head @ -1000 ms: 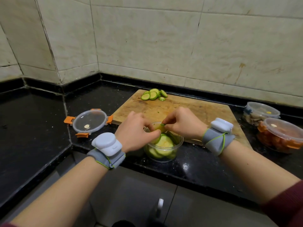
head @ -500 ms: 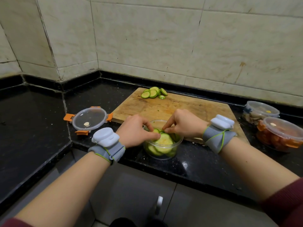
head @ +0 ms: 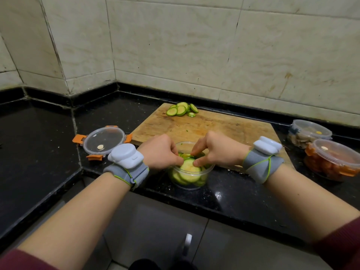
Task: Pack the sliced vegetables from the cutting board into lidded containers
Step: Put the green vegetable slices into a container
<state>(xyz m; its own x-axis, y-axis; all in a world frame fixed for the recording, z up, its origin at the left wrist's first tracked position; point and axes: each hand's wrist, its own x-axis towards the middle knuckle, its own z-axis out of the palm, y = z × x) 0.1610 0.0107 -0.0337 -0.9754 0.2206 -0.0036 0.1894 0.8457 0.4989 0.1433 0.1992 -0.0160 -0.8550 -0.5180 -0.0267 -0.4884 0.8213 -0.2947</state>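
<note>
While pinching at the zucchini slices (head: 190,168) inside the open container (head: 191,184), worth flagging a few ways to mess this up.

Got the left hand (head: 161,152) curled over the left rim, fingertips nipping the top slice. Got the right hand (head: 218,151) doing the same from the right side, thumb and forefinger closed on zucchini. So, both grasping slices, with nothing bracing the container itself.

Biggest worry, going by the spot: parked on the desk (head: 243,191) close to its near edge, right up against the near side of the cutting board (head: 214,125) (touching or just short, can't tell). Could tip or skate toward the drop under an off-centre push.

Looks pretty full already, too. Could pop slices over the rim or snap them by cramming more in, and might keep the lid (head: 105,141) from seating. Also got a small pile of leftover slices (head: 182,111) to fit in, way over at the far edge of the board.

As for orientation: stands upright, mouth up. Round, so no real long axis across the desk, only the vertical one. Has the top slice lying nearly flat, cut face up, tipped a little toward the near side. Leaves the lid flat on the desk off to the left, apart from the container, orange clips splayed out.
</note>
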